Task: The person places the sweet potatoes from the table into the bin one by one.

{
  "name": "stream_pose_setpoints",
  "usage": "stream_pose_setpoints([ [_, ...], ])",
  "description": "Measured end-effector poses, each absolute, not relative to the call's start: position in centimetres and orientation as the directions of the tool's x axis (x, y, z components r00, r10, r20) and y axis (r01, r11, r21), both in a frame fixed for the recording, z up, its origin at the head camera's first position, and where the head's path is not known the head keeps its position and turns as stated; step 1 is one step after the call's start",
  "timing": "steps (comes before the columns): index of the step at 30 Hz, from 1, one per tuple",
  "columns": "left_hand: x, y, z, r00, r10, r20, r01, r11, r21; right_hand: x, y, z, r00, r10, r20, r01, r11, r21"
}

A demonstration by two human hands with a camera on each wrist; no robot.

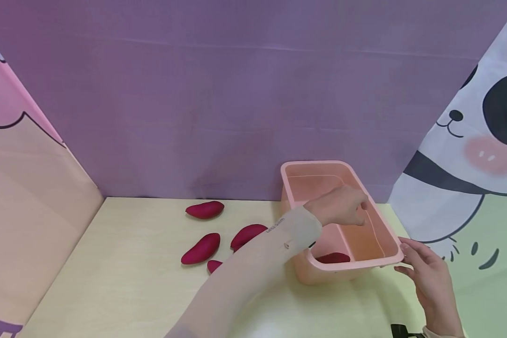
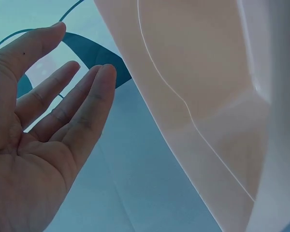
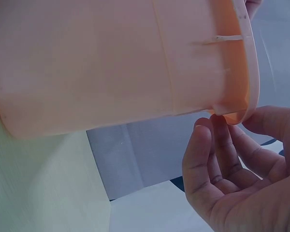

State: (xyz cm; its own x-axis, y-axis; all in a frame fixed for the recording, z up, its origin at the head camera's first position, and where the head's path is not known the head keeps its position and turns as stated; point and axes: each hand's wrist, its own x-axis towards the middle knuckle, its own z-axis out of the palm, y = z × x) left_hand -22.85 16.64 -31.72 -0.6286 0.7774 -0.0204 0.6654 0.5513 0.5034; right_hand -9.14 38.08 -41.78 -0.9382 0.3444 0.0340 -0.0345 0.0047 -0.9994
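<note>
A pink plastic bin [image 1: 317, 272] stands on the right part of the table. My left hand [image 1: 342, 205] is over its opening, and in the left wrist view the palm and loosely extended fingers hold nothing. With thumb and fingers, my right hand [image 1: 428, 274] pinches the bin's near right rim corner; the right wrist view shows the thumb on the rim and fingertips under it. Inside the bin lies one dark red sweet potato [image 1: 333, 257], partly hidden by the front rim. Several more sweet potatoes [image 1: 201, 249] lie left of the bin, two partly behind my left forearm.
The pale wooden table [image 1: 110, 281] ends at a purple backdrop [image 1: 186, 117] just behind the bin. A printed panda sheet [image 1: 460, 164] borders the right side, and a pink and beige sheet [image 1: 21, 188] the left.
</note>
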Motion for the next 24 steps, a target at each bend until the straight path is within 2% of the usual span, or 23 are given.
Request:
stream_pose_setpoints([
  [7,-22.9,14.2,-31.6,-0.613,0.79,0.002,0.651,0.503,0.569,-9.1,37.7,-41.7,-0.947,0.316,0.051,-0.061,-0.024,-0.998],
  [15,-23.0,7.5,-32.1,-0.548,0.806,0.225,0.721,0.318,0.615,-9.1,37.9,-41.6,-0.943,0.329,0.048,-0.051,0.0,-0.999],
  [19,-22.3,3.9,-32.7,-0.604,0.767,0.215,0.698,0.379,0.608,-9.1,38.0,-41.6,-0.941,0.338,0.03,-0.034,-0.004,-0.999],
  [24,-20.8,-1.7,-34.7,-0.724,0.669,0.168,0.619,0.522,0.587,-9.0,38.1,-41.6,-0.941,0.337,0.02,-0.018,0.007,-1.0],
])
